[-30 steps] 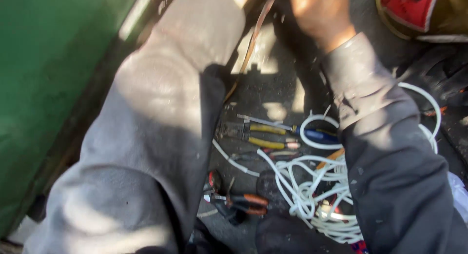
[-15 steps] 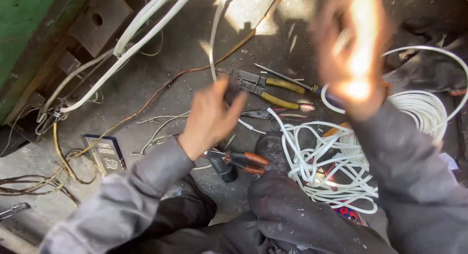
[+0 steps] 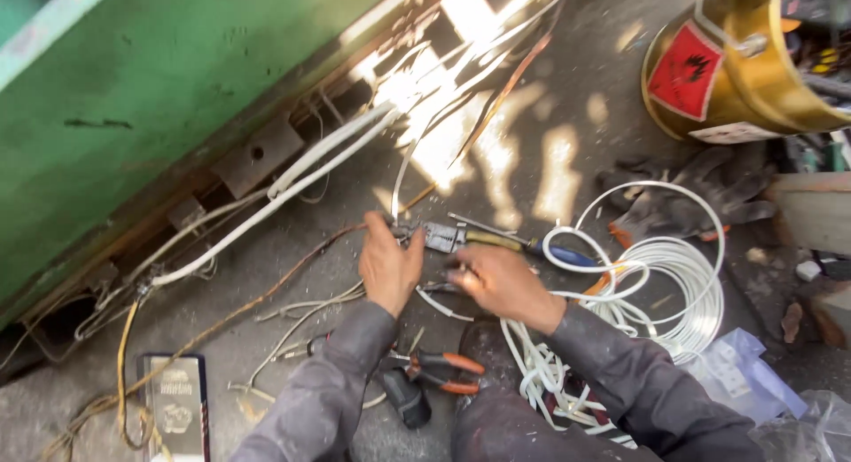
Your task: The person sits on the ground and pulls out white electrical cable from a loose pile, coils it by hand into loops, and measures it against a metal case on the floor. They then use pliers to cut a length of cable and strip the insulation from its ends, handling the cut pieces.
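My left hand (image 3: 387, 265) rests on the concrete floor, fingers closed around a thin brown wire (image 3: 292, 269) near the jaws of yellow-handled pliers (image 3: 463, 238). My right hand (image 3: 496, 280) lies just right of it, fingertips pinching a thin white wire end (image 3: 441, 305). A blue-handled screwdriver (image 3: 554, 253) lies beyond the right hand. Orange-handled pliers (image 3: 443, 372) sit close to my knees.
A coil of white cable (image 3: 674, 285) lies at the right with dark work gloves (image 3: 683, 200) behind it. A gold can (image 3: 753, 72) stands at top right. A green metal panel (image 3: 151, 98) runs along the left, white cables (image 3: 292, 183) at its base. A small flat box (image 3: 175, 404) lies at bottom left.
The view has swung back toward the green panel. My right hand has dropped from raised in the air to the floor beside my left hand, which has shifted toward the pliers.
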